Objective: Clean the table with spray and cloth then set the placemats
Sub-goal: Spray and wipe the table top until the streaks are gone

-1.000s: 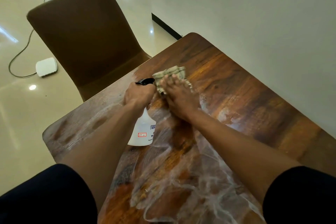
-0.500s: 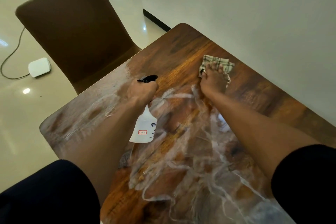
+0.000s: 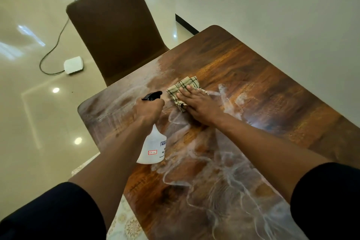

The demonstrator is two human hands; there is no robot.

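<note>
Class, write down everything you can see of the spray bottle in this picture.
The spray bottle has a translucent white plastic body and a black trigger head pointing toward the cloth. A white label with dark print, partly cut off, and a small red-edged sticker sit on its side. The left hand grips its neck, holding it tilted above the wet wooden table.

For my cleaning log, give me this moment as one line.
stage: wiping | left hand: holds spray bottle | right hand: flat on cloth | table: streaky | placemats: not set
</note>
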